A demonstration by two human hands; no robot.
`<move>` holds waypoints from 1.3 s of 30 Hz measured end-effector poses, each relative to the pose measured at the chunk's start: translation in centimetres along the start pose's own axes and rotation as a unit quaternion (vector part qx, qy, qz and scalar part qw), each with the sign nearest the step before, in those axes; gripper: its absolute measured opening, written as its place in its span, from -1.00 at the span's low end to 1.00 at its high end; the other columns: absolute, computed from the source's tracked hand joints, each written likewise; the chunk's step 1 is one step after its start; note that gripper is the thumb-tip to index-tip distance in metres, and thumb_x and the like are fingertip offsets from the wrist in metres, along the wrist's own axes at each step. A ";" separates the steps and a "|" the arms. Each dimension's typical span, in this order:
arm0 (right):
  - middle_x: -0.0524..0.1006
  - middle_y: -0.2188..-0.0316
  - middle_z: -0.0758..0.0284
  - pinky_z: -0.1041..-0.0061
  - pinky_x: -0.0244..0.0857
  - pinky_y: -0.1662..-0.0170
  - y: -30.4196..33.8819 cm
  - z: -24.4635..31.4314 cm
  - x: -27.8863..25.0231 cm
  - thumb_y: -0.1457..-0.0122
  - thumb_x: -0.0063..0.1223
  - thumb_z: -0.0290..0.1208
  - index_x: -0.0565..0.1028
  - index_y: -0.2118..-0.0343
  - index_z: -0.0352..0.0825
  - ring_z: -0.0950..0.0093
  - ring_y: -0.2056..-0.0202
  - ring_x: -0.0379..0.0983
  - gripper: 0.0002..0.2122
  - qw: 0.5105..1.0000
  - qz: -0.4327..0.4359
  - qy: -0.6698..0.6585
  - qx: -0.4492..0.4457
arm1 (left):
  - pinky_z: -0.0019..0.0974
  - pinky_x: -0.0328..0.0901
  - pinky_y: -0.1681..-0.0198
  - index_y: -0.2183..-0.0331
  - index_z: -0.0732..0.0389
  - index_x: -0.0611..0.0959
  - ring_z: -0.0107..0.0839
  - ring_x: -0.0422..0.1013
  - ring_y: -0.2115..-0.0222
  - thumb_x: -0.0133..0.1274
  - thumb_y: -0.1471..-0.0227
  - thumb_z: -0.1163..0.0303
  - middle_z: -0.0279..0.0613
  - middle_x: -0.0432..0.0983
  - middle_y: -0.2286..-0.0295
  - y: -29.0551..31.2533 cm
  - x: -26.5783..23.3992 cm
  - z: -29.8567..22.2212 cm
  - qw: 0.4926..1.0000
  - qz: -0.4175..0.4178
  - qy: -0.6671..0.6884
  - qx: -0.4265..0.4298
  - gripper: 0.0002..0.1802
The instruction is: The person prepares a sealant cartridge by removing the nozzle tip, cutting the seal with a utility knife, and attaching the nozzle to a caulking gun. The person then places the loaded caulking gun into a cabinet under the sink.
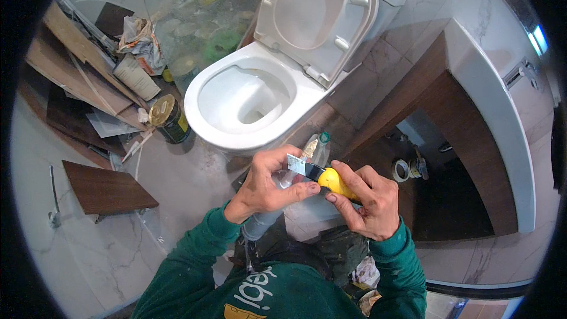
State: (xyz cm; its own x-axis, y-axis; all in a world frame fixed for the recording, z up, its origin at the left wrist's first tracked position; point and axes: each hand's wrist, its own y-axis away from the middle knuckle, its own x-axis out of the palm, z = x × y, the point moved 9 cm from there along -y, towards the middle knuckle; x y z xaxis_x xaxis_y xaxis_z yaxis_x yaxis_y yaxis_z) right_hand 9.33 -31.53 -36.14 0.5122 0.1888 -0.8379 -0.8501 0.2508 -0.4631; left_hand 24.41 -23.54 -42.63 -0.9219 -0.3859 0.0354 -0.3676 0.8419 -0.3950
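One big brown sink stand is right of the white toilet. A clear bottle is just by the toilet's front. In front of the toilet, the right hand and left hand share a small yellow tool, maybe to make it steady. The right grip curls snug round the yellow end; the left grip pinches near the dark middle and flat tip.
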 end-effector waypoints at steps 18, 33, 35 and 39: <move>0.49 0.54 0.34 0.42 0.34 0.49 0.6 -0.8 -3.2 0.07 0.43 -0.35 0.62 -0.01 -0.26 0.41 0.57 0.42 -0.50 0.991 -0.125 0.031 -0.025 | -0.51 0.16 0.65 0.42 0.26 0.67 -0.72 0.32 0.66 0.35 -0.09 0.32 -0.43 0.48 0.65 -0.2 0.7 1.2 0.996 0.007 -0.069 -0.051 -0.77; 0.44 0.57 0.34 0.40 0.32 0.54 0.8 0.1 0.2 0.05 0.43 -0.25 0.63 0.02 -0.23 0.40 0.62 0.43 -0.53 1.000 -0.007 -0.027 -0.005 | -0.50 0.23 0.42 0.33 0.30 0.66 -0.65 0.36 0.49 0.44 0.10 0.31 -0.43 0.49 0.52 -0.2 0.7 0.6 0.997 0.034 0.060 -0.031 -0.65; 0.42 0.58 0.34 0.41 0.29 0.56 0.5 0.1 -0.1 0.04 0.44 -0.25 0.63 0.00 -0.25 0.44 0.63 0.39 -0.51 1.000 -0.007 -0.010 -0.011 | -0.50 0.26 0.39 0.32 0.30 0.67 -0.65 0.38 0.47 0.43 0.07 0.33 -0.41 0.51 0.50 0.0 0.7 0.6 0.998 0.033 0.046 -0.028 -0.67; 0.42 0.59 0.34 0.47 0.24 0.58 0.3 0.0 -0.6 0.03 0.45 -0.26 0.62 -0.04 -0.28 0.52 0.64 0.34 -0.48 1.000 -0.009 -0.004 -0.014 | -0.51 0.25 0.44 0.29 0.31 0.68 -0.68 0.38 0.48 0.35 -0.05 0.37 -0.39 0.53 0.52 0.3 0.8 0.5 0.998 0.006 0.059 -0.012 -0.76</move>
State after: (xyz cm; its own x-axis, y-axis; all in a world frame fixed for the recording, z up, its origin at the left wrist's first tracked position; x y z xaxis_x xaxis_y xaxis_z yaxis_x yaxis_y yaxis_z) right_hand 8.82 -31.53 -35.76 0.5290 0.1927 -0.8265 -0.8434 0.2278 -0.4867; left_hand 23.60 -23.79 -43.21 -0.9337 -0.3296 0.1399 -0.3581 0.8558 -0.3734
